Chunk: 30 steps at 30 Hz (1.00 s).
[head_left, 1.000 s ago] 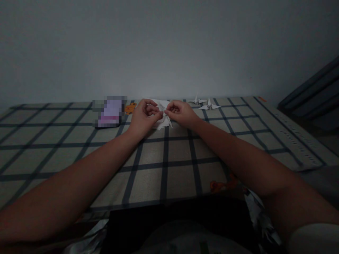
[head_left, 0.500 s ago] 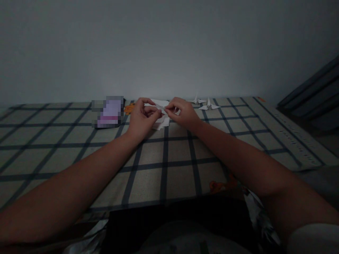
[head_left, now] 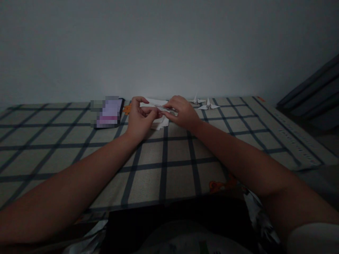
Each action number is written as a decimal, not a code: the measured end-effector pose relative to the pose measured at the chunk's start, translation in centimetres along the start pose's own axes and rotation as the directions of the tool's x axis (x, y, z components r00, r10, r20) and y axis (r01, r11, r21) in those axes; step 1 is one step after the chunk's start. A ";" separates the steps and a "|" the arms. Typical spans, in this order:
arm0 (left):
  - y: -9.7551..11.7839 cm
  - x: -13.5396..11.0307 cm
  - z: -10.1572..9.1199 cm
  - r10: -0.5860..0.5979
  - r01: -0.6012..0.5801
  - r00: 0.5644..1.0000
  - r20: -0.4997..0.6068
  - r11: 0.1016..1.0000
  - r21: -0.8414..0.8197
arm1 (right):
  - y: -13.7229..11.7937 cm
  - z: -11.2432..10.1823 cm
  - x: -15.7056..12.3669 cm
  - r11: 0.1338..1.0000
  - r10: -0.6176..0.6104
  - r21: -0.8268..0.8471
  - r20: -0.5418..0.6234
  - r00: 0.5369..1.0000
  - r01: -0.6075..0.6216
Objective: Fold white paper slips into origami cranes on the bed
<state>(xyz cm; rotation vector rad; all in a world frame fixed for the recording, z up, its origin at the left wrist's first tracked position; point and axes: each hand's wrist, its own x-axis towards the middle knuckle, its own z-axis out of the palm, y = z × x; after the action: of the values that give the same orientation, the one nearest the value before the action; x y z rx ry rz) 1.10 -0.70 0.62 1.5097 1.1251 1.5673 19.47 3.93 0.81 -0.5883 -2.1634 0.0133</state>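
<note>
My left hand (head_left: 140, 118) and my right hand (head_left: 181, 113) meet over a checked cloth (head_left: 164, 155). Both pinch a small folded white paper piece (head_left: 162, 107) between fingertips, held flat and narrow. Under the hands lies a small stack of white paper sheets (head_left: 160, 121). Two finished white paper cranes (head_left: 208, 104) stand on the cloth just right of my right hand, near the wall.
A blurred-out purple and grey object (head_left: 107, 112) lies left of my left hand. An orange print (head_left: 127, 108) shows on the cloth beside it. A pale wall (head_left: 169, 49) closes the far side. Dark furniture (head_left: 312, 95) rises at the right. Crinkled wrapping (head_left: 258, 215) lies near my lap.
The paper piece has been turned from hanging downward to lying flat between my fingertips. My right hand shifted slightly left and over it; my left hand opened its grip a little.
</note>
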 end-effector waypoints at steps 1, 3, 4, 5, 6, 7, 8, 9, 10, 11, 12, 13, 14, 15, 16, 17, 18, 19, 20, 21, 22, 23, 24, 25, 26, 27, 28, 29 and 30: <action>0.1 -0.1 0.0 0.003 -0.003 1.000 0.006 1.000 0.006 | 0.1 -0.1 0.0 1.000 0.007 0.010 -0.001 1.000 -0.007; 0.4 -0.2 0.1 0.021 -0.021 1.000 0.018 1.000 0.020 | 0.1 -0.2 0.1 0.999 0.024 0.027 0.005 1.000 -0.024; 0.5 -0.2 0.1 0.036 -0.036 0.999 0.024 0.999 0.025 | 0.0 -0.2 0.2 0.999 0.032 0.036 0.006 0.999 -0.033; 0.5 -0.2 0.0 0.056 -0.056 0.998 0.031 0.998 0.026 | -0.1 -0.2 0.2 0.998 0.041 0.046 0.005 0.999 -0.041; 0.4 -0.2 0.0 0.079 -0.080 0.996 0.038 0.997 0.024 | -0.1 -0.2 0.2 0.997 0.052 0.057 0.002 0.999 -0.052; 0.2 -0.1 0.0 0.106 -0.107 0.993 0.045 0.994 0.021 | -0.2 -0.2 0.2 0.995 0.069 0.072 -0.006 0.998 -0.068; -0.1 0.1 -0.1 0.136 -0.137 0.989 0.053 0.991 0.016 | -0.3 -0.2 0.2 0.991 0.095 0.091 -0.015 0.995 -0.093; -0.5 0.2 -0.2 0.162 -0.164 0.985 0.054 0.986 0.020 | -0.3 -0.1 0.3 0.985 0.132 0.115 -0.026 0.991 -0.128; -0.9 0.5 -0.3 0.194 -0.195 0.980 0.053 0.980 0.033 | -0.3 -0.1 0.3 0.975 0.177 0.145 -0.038 0.983 -0.170; -1.2 0.7 -0.4 0.218 -0.221 0.975 0.050 0.974 0.051 | -0.3 0.0 0.3 0.960 0.224 0.183 -0.051 0.973 -0.212; -1.5 1.0 -0.4 0.243 -0.244 0.970 0.031 0.967 0.072 | -0.3 0.1 0.3 0.942 0.268 0.228 -0.062 0.961 -0.248; -1.7 1.2 -0.5 0.262 -0.261 0.965 0.004 0.961 0.091 | -0.3 0.2 0.3 0.920 0.305 0.277 -0.066 0.950 -0.276; -1.8 1.4 -0.6 0.254 -0.251 0.967 -0.010 0.962 0.102 | -0.2 0.3 0.3 0.898 0.333 0.326 -0.062 0.941 -0.296; -1.8 1.4 -0.6 0.230 -0.228 0.973 -0.006 0.967 0.111 | -0.2 0.3 0.3 0.874 0.354 0.373 -0.053 0.934 -0.311; -1.6 1.4 -0.6 0.190 -0.191 0.982 0.019 0.975 0.117 | -0.2 0.4 0.3 0.850 0.370 0.418 -0.036 0.928 -0.322; -1.4 1.3 -0.6 0.139 -0.145 0.989 0.058 0.982 0.120 | -0.3 0.5 0.3 0.824 0.382 0.459 -0.014 0.924 -0.333; -1.1 1.2 -0.6 0.092 -0.106 0.990 0.112 0.987 0.125 | -0.3 0.5 0.3 0.796 0.393 0.497 0.009 0.920 -0.345; -0.8 1.0 -0.6 0.065 -0.084 0.987 0.148 0.988 0.130 | -0.3 0.5 0.3 0.766 0.405 0.533 0.033 0.914 -0.359; -0.6 0.8 -0.6 0.059 -0.078 0.986 0.154 0.990 0.116 | -0.3 0.6 0.3 0.734 0.420 0.566 0.057 0.906 -0.376; -0.4 0.7 -0.6 0.062 -0.076 0.988 0.145 0.992 0.097 | -0.3 0.5 0.3 0.700 0.435 0.595 0.083 0.897 -0.395; -0.3 0.6 -0.6 0.061 -0.072 0.989 0.138 0.994 0.079 | -0.3 0.5 0.3 0.668 0.447 0.618 0.111 0.888 -0.414; -0.3 0.6 -0.6 0.057 -0.064 0.990 0.127 0.997 0.052 | -0.3 0.5 0.3 0.638 0.458 0.639 0.135 0.879 -0.431; -0.4 0.6 -0.6 0.045 -0.048 0.992 0.121 0.999 0.019 | -0.3 0.5 0.3 0.606 0.468 0.660 0.155 0.870 -0.444; -0.5 0.6 -0.6 0.025 -0.022 0.993 0.119 1.000 -0.019 | -0.3 0.5 0.3 0.574 0.478 0.684 0.167 0.862 -0.451; -0.6 0.6 -0.6 -0.004 0.012 0.992 0.122 0.998 -0.061 | -0.2 0.5 0.4 0.543 0.489 0.709 0.170 0.856 -0.451; -0.6 0.6 -0.6 -0.040 0.054 0.990 0.133 0.993 -0.101 | -0.2 0.6 0.4 0.513 0.500 0.732 0.169 0.849 -0.448; -0.6 0.6 -0.6 -0.079 0.099 0.986 0.148 0.986 -0.136 | -0.1 0.6 0.5 0.490 0.509 0.750 0.168 0.844 -0.445; -0.5 0.5 -0.5 -0.117 0.144 0.979 0.165 0.976 -0.163 | -0.1 0.5 0.5 0.476 0.515 0.759 0.168 0.841 -0.443; -0.4 0.5 -0.4 -0.152 0.186 0.971 0.183 0.965 -0.183 | 0.0 0.5 0.6 0.472 0.516 0.761 0.171 0.839 -0.445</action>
<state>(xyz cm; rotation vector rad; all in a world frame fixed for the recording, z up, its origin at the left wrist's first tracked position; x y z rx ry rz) 0.60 -0.19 0.47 1.3473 0.9462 1.3656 18.77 4.25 0.93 -0.6242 -1.5858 1.1827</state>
